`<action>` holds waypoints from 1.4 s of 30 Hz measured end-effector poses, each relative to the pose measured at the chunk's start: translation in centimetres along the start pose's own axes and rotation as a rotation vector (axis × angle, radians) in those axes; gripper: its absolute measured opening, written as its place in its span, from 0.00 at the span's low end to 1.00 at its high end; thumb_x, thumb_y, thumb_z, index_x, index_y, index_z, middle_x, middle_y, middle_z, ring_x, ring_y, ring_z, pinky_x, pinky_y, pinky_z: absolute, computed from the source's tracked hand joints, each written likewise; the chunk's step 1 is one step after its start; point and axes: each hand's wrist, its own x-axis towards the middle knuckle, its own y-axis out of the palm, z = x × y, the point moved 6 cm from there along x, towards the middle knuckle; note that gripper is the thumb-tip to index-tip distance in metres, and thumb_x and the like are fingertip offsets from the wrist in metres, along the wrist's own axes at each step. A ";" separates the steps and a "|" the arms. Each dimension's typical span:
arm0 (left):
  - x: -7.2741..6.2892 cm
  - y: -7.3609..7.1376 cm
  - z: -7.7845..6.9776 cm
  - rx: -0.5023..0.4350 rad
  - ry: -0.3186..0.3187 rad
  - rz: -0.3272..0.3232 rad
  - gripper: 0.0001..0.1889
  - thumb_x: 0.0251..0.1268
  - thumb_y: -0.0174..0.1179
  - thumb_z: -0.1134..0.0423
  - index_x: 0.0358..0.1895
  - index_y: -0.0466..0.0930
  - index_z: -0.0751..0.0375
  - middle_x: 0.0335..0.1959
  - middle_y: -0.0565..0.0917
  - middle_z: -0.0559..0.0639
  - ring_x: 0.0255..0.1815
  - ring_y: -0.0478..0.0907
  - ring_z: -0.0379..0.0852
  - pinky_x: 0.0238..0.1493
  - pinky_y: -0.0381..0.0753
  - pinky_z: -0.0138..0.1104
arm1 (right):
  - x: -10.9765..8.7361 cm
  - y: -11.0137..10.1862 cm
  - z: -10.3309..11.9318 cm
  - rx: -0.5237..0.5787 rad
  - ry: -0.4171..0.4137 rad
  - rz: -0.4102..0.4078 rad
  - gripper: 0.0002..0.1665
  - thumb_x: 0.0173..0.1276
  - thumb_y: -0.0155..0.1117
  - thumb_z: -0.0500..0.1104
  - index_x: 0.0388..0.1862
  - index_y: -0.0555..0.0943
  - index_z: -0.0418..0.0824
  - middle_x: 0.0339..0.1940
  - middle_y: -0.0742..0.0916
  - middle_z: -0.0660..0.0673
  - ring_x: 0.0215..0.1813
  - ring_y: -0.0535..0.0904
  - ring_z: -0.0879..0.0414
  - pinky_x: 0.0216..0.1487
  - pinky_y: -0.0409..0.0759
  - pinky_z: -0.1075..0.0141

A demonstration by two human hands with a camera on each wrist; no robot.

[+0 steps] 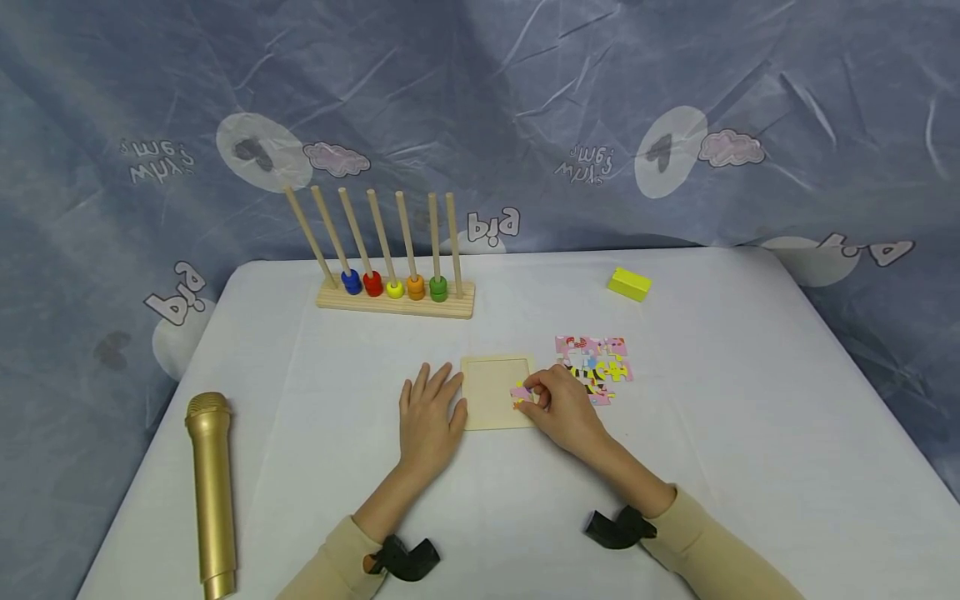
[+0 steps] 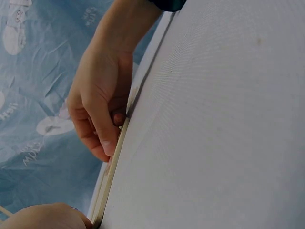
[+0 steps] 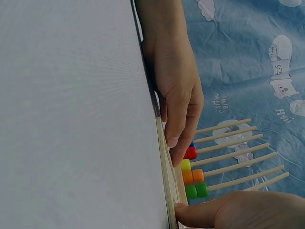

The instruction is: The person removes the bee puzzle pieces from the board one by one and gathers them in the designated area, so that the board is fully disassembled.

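Observation:
A wooden puzzle tray (image 1: 491,398) with a raised rim lies flat in the middle of the white table. My left hand (image 1: 431,421) rests flat with fingers spread, its thumb and fingertips at the tray's left edge. Between the thumb and fingers of my right hand (image 1: 566,414) is a small pink and yellow puzzle piece (image 1: 521,395), at the right side of the tray. Whether the piece touches the tray floor I cannot tell. Just beyond the right hand sits a cluster of pink puzzle pieces (image 1: 617,371), partly hidden by that hand.
Behind the tray, to the left, stands a wooden peg rack (image 1: 397,307) with coloured beads on several upright pegs. A yellow block (image 1: 629,284) lies toward the back right. Along the left side of the table is a gold microphone (image 1: 213,492). A patterned blue cloth (image 1: 480,125) hangs behind.

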 end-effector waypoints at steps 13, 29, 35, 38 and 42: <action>0.0 0.0 0.0 0.017 -0.001 0.003 0.19 0.65 0.60 0.61 0.58 0.80 0.59 0.66 0.76 0.57 0.73 0.62 0.64 0.70 0.54 0.63 | -0.2 0.0 0.1 0.018 0.015 0.003 0.16 0.49 0.79 0.36 0.35 0.82 0.35 0.25 0.76 0.47 0.28 0.69 0.60 0.31 0.67 0.70; 0.0 -0.1 0.0 0.009 0.002 -0.005 0.19 0.64 0.60 0.61 0.58 0.80 0.59 0.65 0.76 0.57 0.73 0.62 0.64 0.70 0.54 0.62 | -0.4 -0.4 1.3 0.110 -0.044 -0.033 0.11 0.53 0.74 0.29 0.32 0.81 0.39 0.28 0.81 0.49 0.30 0.75 0.61 0.30 0.75 0.72; 0.0 0.0 0.0 0.015 0.002 -0.005 0.19 0.64 0.60 0.61 0.58 0.80 0.59 0.65 0.77 0.57 0.73 0.63 0.64 0.70 0.54 0.62 | -0.1 -0.9 1.2 0.223 0.023 0.017 0.10 0.57 0.70 0.29 0.35 0.82 0.39 0.29 0.83 0.48 0.30 0.76 0.61 0.31 0.77 0.72; 0.0 0.0 0.0 0.018 0.005 -0.004 0.19 0.64 0.60 0.62 0.58 0.80 0.59 0.65 0.77 0.57 0.73 0.63 0.64 0.70 0.55 0.62 | 0.0 -1.6 0.6 0.279 0.084 0.027 0.09 0.58 0.70 0.29 0.37 0.82 0.39 0.31 0.84 0.47 0.30 0.77 0.60 0.32 0.78 0.72; 0.0 0.0 -0.1 0.015 0.006 0.002 0.19 0.65 0.60 0.62 0.58 0.80 0.59 0.65 0.76 0.58 0.73 0.63 0.64 0.69 0.55 0.63 | -0.4 -3.3 -1.0 0.326 0.148 0.011 0.09 0.60 0.68 0.29 0.38 0.81 0.37 0.32 0.85 0.43 0.30 0.78 0.60 0.31 0.77 0.74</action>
